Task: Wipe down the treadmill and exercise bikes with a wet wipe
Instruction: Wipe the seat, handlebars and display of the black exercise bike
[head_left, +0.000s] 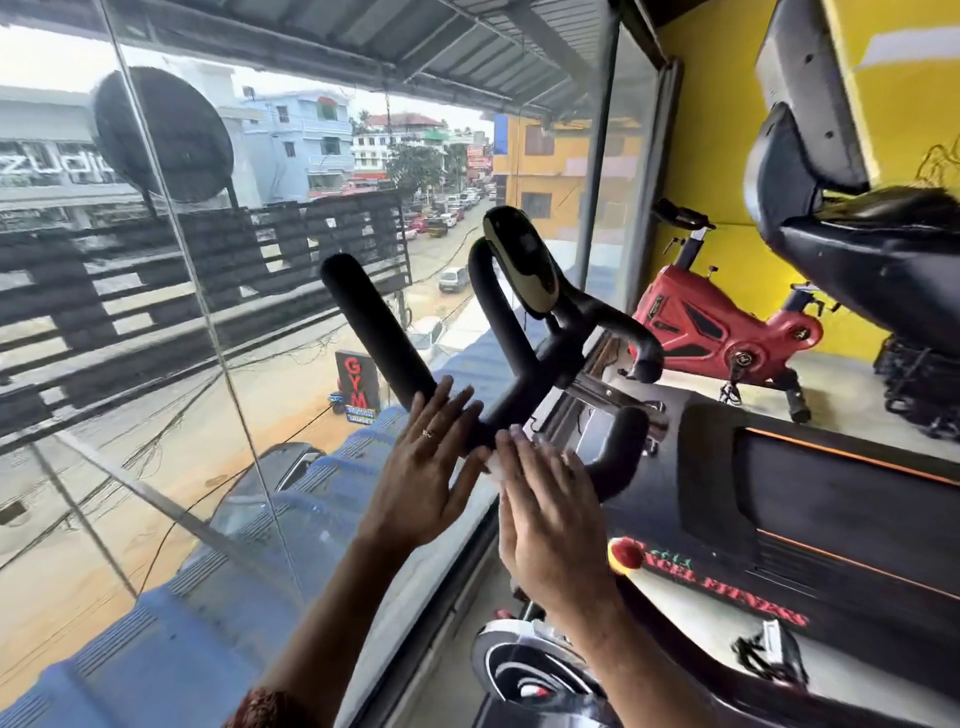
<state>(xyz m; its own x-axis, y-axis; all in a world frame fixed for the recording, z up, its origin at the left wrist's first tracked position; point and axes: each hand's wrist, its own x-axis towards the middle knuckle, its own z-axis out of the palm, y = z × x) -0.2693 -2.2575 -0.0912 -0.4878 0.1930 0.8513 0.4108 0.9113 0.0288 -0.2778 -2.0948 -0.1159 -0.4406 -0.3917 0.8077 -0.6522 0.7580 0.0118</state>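
The black handlebar (382, 332) of an exercise bike fills the centre of the head view, with its small console (522, 260) above. My left hand (423, 470) lies flat, fingers apart, against the near end of the left grip. My right hand (550, 525) presses a white wet wipe (496, 465) against the bar's lower bend; only a small part of the wipe shows between my two hands. The bike's flywheel (524, 670) shows below my wrists. The black treadmill (779, 499) stands to the right.
A large glass window (208, 312) runs close along the left, with the street far below. A red exercise bike (717, 327) stands at the back by the yellow wall (711, 130). Another black machine (841, 208) looms at the upper right.
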